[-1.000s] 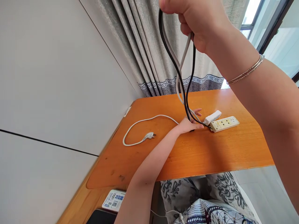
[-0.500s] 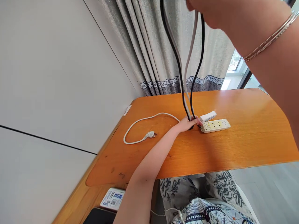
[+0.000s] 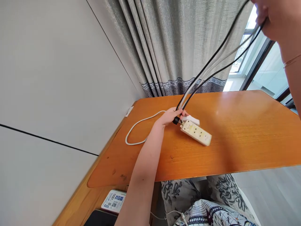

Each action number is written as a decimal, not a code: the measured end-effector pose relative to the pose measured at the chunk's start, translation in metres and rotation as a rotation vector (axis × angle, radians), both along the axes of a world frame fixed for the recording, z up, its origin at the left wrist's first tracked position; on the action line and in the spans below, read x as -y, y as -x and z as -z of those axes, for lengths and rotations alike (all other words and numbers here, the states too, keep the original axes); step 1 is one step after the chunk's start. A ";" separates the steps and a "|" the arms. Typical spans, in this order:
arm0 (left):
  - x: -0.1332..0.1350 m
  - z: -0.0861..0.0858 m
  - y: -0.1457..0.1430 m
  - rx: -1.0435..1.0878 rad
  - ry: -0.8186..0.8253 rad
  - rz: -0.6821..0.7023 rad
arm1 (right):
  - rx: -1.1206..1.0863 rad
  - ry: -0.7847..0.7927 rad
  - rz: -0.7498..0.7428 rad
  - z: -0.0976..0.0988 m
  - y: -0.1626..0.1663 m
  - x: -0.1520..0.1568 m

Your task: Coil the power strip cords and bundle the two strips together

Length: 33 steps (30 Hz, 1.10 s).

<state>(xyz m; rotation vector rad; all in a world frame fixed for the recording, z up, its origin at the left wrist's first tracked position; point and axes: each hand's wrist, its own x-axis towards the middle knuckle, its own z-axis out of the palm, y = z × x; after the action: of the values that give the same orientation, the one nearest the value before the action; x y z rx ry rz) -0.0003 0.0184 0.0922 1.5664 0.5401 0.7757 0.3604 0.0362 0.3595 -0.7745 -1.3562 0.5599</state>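
Clock read from the middle of the view, 12 at the top. Right hand (image 3: pixel 274 22) at 2 o'clock, partly cut off by the frame, fingers curled shut around the upper end of a bundle of black and white cords (image 3: pixel 223 68); it is raised well above the desk (image 3: pixel 246 131). Bundle slants taut toward 7 o'clock, down to the left hand (image 3: pixel 171 115) near centre, low over the desk, closed on the lower end, thumb across. Small black fitting (image 3: pixel 176 120) shows just under that hand. Cream power strip (image 3: pixel 197 132) sits at the left hand's 4 o'clock, angled, its sockets up; whether its near end touches the hand, cannot tell. White strip (image 3: pixel 191 120) just beyond it at 11 o'clock, partly hidden. White cord loop (image 3: pixel 128 135) lies on the desk at the left hand's 8 o'clock, its end behind the forearm. Grey curtain (image 3: pixel 188 47) hangs toward 1 o'clock.
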 end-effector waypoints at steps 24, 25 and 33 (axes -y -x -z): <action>0.003 -0.044 0.013 0.307 0.280 -0.583 | 0.820 0.319 0.307 0.282 0.022 0.084; 0.003 -0.044 0.012 0.299 0.269 -0.606 | 0.927 0.276 0.353 0.277 0.029 0.091; 0.015 -0.047 0.002 0.215 0.138 -0.690 | 1.594 -0.143 0.283 0.214 0.094 0.157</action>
<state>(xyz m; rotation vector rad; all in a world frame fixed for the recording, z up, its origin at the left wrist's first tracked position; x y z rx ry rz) -0.0021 0.0036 0.1388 1.1424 0.9700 1.3742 0.2659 -0.1206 0.1459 -1.3308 -2.5823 -0.5892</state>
